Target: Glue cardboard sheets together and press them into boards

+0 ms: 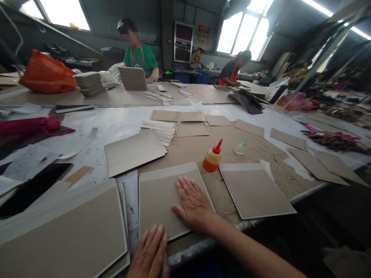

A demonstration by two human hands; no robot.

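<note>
A beige board panel with a paler border (159, 193) lies flat at the table's front edge. My right hand (193, 200) rests palm down on it, fingers stretched out and thumb apart. At the panel's lower left corner my left hand (152, 253) lies flat with straight fingers, its tips touching the near edge. A similar panel (255, 189) lies to the right. Just behind the two panels stands a squeeze bottle (212, 156) with a red nozzle and orange liquid. Beyond it is a small clear bottle (240, 148) with a green tip.
Larger panels (66, 231) overlap at the left, near a black phone-like slab (34, 187). A grey sheet (135, 150) leans over stacked pale strips (162, 131). Small boards (193, 129) lie further back. Across the table a person in green (147, 58) works behind stacked boards (132, 78).
</note>
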